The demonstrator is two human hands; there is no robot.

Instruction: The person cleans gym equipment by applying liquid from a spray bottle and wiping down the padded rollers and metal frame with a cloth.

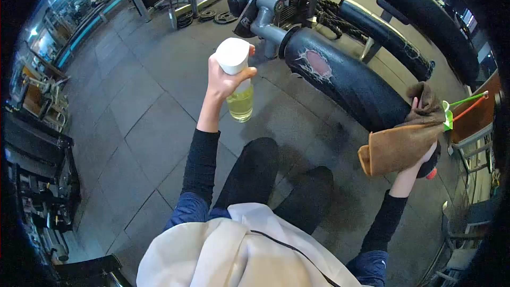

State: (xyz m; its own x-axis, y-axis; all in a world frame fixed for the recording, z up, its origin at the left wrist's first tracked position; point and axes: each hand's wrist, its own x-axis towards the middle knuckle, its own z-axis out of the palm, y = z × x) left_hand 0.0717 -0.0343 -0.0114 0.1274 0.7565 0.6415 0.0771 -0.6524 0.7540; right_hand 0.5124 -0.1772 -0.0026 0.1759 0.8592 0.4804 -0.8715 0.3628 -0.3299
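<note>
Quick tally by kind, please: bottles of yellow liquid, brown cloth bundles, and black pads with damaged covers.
Bottle of yellow liquid, in the left hand: 1
Brown cloth bundle, at the right hand: 1
Black pads with damaged covers, the nearer pad and the slimmer pad: 2
Total: 4

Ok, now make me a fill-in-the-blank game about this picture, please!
1. The left hand holds a bottle whose top is ____.
2. Inside the see-through bottle is a yellowish ____.
3. The right hand holds a cloth whose color is ____.
4. The torn pad beside the cloth is colored ____.

Missing words: white; liquid; brown; black.
</note>
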